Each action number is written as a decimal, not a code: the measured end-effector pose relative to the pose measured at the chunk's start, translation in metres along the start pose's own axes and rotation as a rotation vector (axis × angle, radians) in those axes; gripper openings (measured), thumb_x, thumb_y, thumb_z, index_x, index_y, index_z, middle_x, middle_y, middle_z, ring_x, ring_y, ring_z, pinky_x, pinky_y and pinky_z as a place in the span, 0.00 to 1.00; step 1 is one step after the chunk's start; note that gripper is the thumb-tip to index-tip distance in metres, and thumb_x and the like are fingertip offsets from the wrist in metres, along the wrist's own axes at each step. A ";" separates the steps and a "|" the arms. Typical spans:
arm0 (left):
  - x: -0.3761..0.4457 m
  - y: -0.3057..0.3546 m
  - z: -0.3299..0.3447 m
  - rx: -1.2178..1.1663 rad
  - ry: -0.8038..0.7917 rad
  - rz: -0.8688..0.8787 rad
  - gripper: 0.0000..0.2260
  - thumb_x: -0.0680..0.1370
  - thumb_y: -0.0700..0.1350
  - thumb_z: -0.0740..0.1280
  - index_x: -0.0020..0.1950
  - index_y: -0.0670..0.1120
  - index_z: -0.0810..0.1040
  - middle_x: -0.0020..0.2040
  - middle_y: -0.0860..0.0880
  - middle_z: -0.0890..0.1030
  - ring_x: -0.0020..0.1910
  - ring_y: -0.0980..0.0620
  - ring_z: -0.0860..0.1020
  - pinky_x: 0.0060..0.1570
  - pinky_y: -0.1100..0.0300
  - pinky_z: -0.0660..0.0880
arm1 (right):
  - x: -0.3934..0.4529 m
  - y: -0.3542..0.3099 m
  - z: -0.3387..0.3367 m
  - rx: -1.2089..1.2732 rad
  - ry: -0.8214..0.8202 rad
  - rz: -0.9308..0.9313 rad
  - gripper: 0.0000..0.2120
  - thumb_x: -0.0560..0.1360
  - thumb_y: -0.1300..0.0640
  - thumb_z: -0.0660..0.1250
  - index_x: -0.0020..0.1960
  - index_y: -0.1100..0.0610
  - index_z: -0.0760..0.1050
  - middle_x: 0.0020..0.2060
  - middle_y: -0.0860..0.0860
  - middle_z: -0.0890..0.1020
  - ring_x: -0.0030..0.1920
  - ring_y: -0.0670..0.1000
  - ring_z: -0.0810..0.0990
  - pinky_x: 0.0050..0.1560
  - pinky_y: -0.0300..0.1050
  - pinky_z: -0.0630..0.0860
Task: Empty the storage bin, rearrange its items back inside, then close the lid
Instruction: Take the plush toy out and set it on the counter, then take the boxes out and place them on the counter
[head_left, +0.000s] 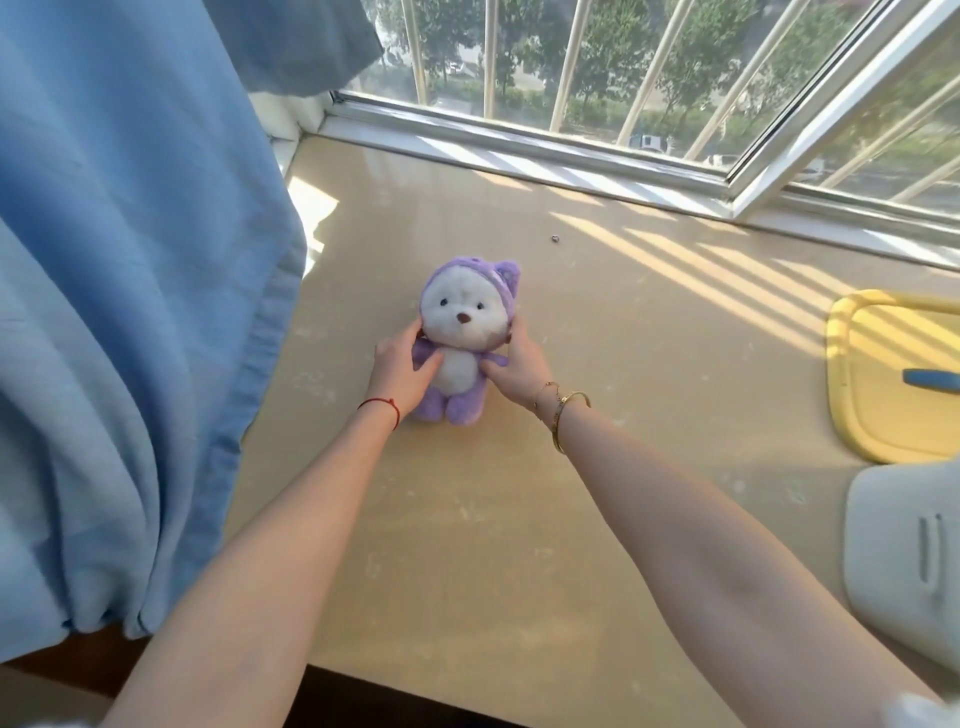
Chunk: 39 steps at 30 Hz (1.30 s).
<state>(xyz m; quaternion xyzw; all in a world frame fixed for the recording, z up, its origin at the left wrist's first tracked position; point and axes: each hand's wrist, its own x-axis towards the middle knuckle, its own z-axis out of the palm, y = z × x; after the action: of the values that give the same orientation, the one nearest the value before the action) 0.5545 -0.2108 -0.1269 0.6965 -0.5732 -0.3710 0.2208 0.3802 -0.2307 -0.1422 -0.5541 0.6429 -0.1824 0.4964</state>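
A small plush bear (462, 338) in a purple hooded suit, with a white face and belly, stands upright on the beige window ledge (597, 493). My left hand (400, 374) grips its left side, thumb across the belly. My right hand (519, 364) grips its other side, fingers behind the head and thumb at the arm. At the right edge lies a yellow lid (857, 426) with a blue handle (930, 378). Below it a pale grey-white bin (904, 566) shows only in part.
A blue curtain (130, 312) hangs along the left side and touches the ledge. The window frame (519, 145) and its bars run along the far edge. A tiny dark speck (555, 238) lies on the ledge beyond the bear.
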 end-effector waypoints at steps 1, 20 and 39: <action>-0.001 0.000 -0.001 0.023 0.002 0.018 0.19 0.73 0.41 0.70 0.63 0.47 0.75 0.44 0.48 0.82 0.43 0.51 0.78 0.46 0.62 0.74 | -0.001 0.000 -0.002 -0.004 -0.001 -0.005 0.32 0.71 0.63 0.66 0.72 0.58 0.57 0.59 0.57 0.76 0.58 0.58 0.76 0.57 0.51 0.74; -0.133 0.096 0.014 0.508 0.108 0.462 0.13 0.73 0.45 0.69 0.56 0.45 0.79 0.49 0.47 0.81 0.49 0.46 0.78 0.49 0.54 0.72 | -0.215 0.066 -0.148 -0.550 0.365 -0.198 0.16 0.76 0.58 0.66 0.63 0.60 0.73 0.55 0.55 0.78 0.56 0.57 0.74 0.59 0.48 0.71; -0.304 0.317 0.271 0.421 0.053 0.474 0.15 0.74 0.47 0.68 0.60 0.47 0.78 0.54 0.50 0.81 0.53 0.49 0.79 0.53 0.54 0.72 | -0.414 0.248 -0.396 -0.573 0.442 -0.009 0.17 0.76 0.56 0.66 0.63 0.60 0.72 0.57 0.56 0.77 0.60 0.56 0.72 0.63 0.50 0.70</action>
<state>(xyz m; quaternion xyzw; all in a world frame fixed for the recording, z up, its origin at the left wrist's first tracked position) 0.1241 0.0362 0.0155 0.5832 -0.7778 -0.1642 0.1671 -0.1289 0.0932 0.0182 -0.6209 0.7571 -0.1125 0.1690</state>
